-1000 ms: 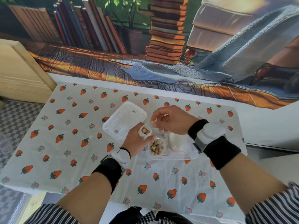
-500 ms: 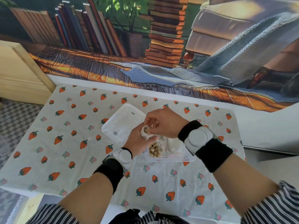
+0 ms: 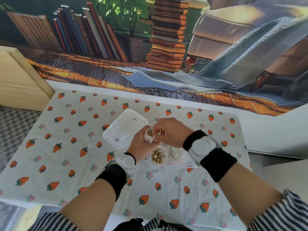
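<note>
- My left hand (image 3: 140, 145) sits just left of centre frame, fingers curled round a small white pouch (image 3: 148, 136), which it holds upright with the mouth facing up.
- The pouch is up off the cloth (image 3: 83, 172), above the near-left corner of the box (image 3: 175, 166), wedged between my two hands.
- My right hand (image 3: 169, 132) comes in from the right at centre frame, knuckles up and fingers bent.
- Its thumb and forefinger pinch a thin white string (image 3: 156, 133) right at the pouch's mouth.
- The other right fingers are tucked under the palm; I can't tell whether they hold anything.
- The two hands touch around the pouch, right over left.
- Whether anything is inside the pouch I can't tell; my fingers cover the mouth.
- The clear box lies just below the hands, flat on the cloth, with the lid off.
- Pale round beans (image 3: 157, 157) fill its left part; something white and soft lies in its right part, half under my right wrist, too blurred to name.
- The lid (image 3: 123, 129) lies flat on the cloth to the left of the hands, its near-right corner hidden under my left hand.
- Each wrist wears a black band with a white puck.
- The strawberry-print cloth covers the table across the middle of the frame.
</note>
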Available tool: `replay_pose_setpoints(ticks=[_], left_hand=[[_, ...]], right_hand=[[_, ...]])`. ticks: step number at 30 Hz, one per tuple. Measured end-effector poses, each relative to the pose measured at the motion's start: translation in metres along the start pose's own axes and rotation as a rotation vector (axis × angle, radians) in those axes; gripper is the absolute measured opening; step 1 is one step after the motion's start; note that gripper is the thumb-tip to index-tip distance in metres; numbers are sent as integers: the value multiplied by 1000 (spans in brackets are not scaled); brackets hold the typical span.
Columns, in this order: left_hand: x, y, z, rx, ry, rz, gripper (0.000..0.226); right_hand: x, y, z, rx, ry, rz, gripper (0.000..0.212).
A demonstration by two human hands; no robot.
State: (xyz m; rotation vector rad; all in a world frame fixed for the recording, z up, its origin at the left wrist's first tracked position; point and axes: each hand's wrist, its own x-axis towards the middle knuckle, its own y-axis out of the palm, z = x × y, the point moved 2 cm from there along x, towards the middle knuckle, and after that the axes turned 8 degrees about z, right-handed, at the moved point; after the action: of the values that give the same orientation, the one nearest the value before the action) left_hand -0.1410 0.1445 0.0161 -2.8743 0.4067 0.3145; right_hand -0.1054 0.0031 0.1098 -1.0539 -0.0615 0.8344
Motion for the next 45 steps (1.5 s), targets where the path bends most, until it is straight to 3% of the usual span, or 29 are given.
replay_pose_setpoints(ticks=[6, 9, 11, 16, 20, 24, 34, 39, 45], left_hand=[[1, -2, 1, -33, -12, -4, 20], [-2, -4, 4, -34, -9, 6, 23], [-5, -6, 9, -24, -25, -4, 25], [-10, -11, 18, 14, -45, -23, 31], [-11, -16, 23, 41, -73, -26, 33], [-8, -22, 26, 75, -63, -33, 30], [-5, -27, 30, 113, -28, -19, 31], [-4, -23, 33, 101, -55, 5, 33], [-1, -15, 29, 116, -52, 20, 27]], right_hand=[[-1, 1, -3, 174, -29, -39, 11], [-2, 3, -12, 333, 60, -135, 22], [0, 7, -23, 337, 159, -215, 15], [14, 59, -43, 65, 361, 242, 25], [27, 107, -43, -118, 362, 433, 25], [41, 128, -40, -217, 347, 434, 14], [44, 123, -38, -252, 422, 336, 14], [31, 95, -50, -8, 405, 285, 16], [9, 15, -36, 563, 201, -60, 7]])
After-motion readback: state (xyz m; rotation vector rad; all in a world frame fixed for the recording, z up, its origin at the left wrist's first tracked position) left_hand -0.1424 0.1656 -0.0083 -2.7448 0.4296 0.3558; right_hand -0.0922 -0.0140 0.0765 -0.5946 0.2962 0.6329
